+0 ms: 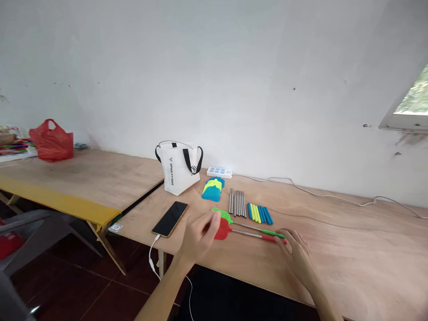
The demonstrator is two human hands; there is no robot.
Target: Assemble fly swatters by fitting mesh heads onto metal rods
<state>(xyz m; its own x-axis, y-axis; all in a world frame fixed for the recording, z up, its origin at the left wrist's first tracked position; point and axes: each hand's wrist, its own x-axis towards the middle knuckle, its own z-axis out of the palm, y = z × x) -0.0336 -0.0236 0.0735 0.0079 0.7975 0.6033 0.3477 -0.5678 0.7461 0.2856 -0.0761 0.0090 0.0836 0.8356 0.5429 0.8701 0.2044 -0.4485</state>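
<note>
Phone [170, 218] aside, my left hand [199, 236] hovers with fingers loose and spread, gripping nothing, just beside the mesh head of the red fly swatter [223, 229] (the green fly swatter [223, 215] lies right against it). My right hand [297, 253] rests flat and released, fingertips at the red handle's end. Pinching both ends squarely would, I judge, keep the thin rod from flexing.
</note>
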